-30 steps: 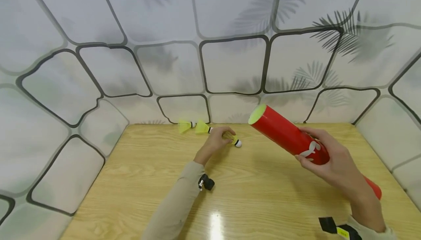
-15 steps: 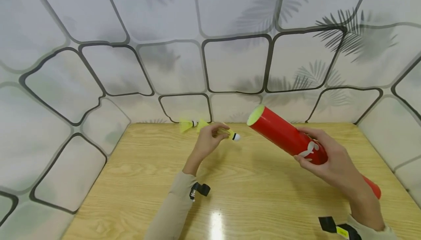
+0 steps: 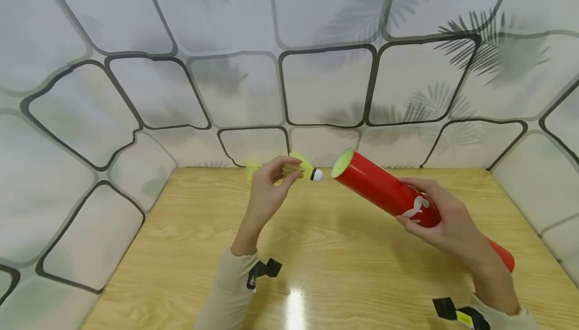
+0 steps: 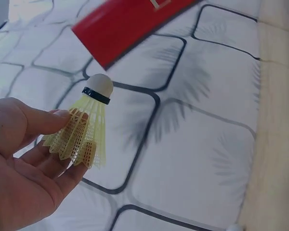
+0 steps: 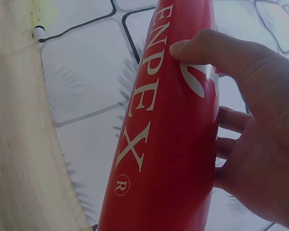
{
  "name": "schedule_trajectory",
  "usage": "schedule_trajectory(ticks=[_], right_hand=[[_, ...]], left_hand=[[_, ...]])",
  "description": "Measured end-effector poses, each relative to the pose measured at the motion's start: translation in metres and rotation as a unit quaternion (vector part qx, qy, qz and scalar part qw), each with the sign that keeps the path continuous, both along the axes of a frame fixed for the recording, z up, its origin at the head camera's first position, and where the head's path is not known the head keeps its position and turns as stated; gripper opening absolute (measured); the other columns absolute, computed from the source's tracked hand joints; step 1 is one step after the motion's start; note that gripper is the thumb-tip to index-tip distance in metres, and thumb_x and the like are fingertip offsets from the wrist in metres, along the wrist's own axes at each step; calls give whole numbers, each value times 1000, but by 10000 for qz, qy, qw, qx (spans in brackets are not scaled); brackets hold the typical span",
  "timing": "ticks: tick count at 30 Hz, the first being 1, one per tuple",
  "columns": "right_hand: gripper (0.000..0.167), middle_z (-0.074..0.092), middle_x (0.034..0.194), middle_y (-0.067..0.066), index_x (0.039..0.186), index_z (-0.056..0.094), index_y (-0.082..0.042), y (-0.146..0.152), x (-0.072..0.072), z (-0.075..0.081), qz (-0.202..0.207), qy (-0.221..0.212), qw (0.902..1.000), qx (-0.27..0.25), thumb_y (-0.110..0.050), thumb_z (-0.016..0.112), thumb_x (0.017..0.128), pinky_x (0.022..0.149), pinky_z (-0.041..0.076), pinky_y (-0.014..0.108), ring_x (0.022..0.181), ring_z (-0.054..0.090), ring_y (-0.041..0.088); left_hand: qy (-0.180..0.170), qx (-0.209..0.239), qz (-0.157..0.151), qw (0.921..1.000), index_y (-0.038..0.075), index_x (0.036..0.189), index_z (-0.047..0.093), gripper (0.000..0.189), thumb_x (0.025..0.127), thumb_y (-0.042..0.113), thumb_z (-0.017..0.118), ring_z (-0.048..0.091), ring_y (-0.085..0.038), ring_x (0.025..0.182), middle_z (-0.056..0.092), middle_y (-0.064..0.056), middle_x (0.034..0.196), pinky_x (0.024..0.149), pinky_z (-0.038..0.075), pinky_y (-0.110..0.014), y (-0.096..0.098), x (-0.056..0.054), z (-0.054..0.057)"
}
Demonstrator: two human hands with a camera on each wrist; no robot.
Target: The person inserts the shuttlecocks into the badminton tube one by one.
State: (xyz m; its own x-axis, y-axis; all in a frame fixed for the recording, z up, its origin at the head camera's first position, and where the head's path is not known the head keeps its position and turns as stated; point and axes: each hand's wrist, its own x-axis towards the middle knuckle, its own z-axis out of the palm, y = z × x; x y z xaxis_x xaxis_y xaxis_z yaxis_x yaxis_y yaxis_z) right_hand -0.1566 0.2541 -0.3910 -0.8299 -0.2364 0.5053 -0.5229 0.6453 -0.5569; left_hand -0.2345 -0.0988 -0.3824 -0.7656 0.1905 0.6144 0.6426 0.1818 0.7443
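Observation:
My left hand (image 3: 264,194) pinches a shuttlecock (image 3: 312,172) by its yellow skirt, between thumb and fingers. Its white cork, banded in black, points right toward the mouth of a red shuttlecock tube (image 3: 380,184), a small gap apart. In the left wrist view the shuttlecock (image 4: 82,125) is below the tube's end (image 4: 106,38). My right hand (image 3: 452,224) grips the tube near its lower end, tilted with the pale green inside of the mouth facing up and left. White lettering runs along the tube (image 5: 159,144) in the right wrist view.
Another yellow shuttlecock (image 3: 252,170) lies at the back edge of the wooden table (image 3: 190,249), partly hidden by my left hand. A red rounded object (image 3: 502,254) lies behind my right wrist. A patterned wall (image 3: 325,89) stands along the back and sides.
My left hand has lifted the shuttlecock off the table and turned it, its cork now close to the tube mouth. My right hand and tube have shifted slightly left.

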Motion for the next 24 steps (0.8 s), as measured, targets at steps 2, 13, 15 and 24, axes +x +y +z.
schedule_trajectory(ticks=[2,13,15,24], right_hand=[[87,63,130,0,147,53,-22,-2,0,0,20,6,10000,83,0,92,72,73,58,22,108,54,4],[85,62,130,-3,143,56,-18,-12,-4,-4,291,182,9988,349,2,92,69,74,60,28,108,54,6],[85,62,130,-3,142,56,-18,-14,-5,-4,362,209,9984,375,3,92,69,75,60,29,109,55,7],[84,61,134,-5,143,56,-19,-22,-7,-7,450,248,9975,494,2,92,69,80,59,26,112,56,9]], left_hand=[[257,3,177,9995,1,114,73,20,94,0,73,74,-24,90,75,-11,103,81,61,-36,1,4,4],[1002,-192,258,9944,3,113,74,19,94,0,73,73,-18,91,77,-6,100,87,59,-33,12,21,16],[977,-313,198,9945,4,113,74,20,93,-1,74,72,-16,93,77,-5,102,87,58,-32,14,22,15],[748,-681,-249,9946,6,121,72,30,92,-2,75,74,-21,100,74,-9,115,89,59,-30,23,28,13]])
